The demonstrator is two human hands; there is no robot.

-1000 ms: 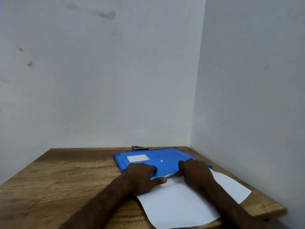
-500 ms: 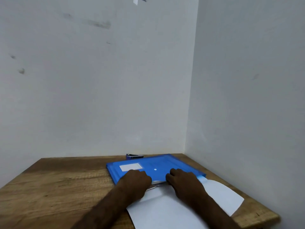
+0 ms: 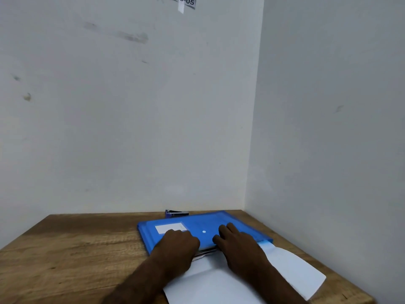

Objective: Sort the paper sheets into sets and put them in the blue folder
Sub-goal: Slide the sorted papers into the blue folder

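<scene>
Midway, by the look: sheets (image 3: 210, 286) only partly tucked into the folder (image 3: 197, 224) at lower centre, mostly jutting toward lower right. Right hand (image 3: 237, 245) flat, fingers straight, pressing glossy translucent plastic; left hand (image 3: 177, 243) knuckled over its near edge, grip unclear. Thin, limp paper on grainy wooden tabletop (image 3: 76, 249).

- Light was soft, even and fairly dim; no source in view.
- White walls (image 3: 131, 128) read grey-blue, a cool cast.
- Only a thin dark shadow sat under the blue folder (image 3: 197, 224) at its near edge.
- Paper sheets (image 3: 291, 266) were the brightest patch, with mild glare.
- Wide-angle bend: counter (image 3: 65, 249) edges splayed outward.
- Whole frame slightly soft; label (image 3: 185, 2) at the top edge was cropped and its text smeared.
</scene>
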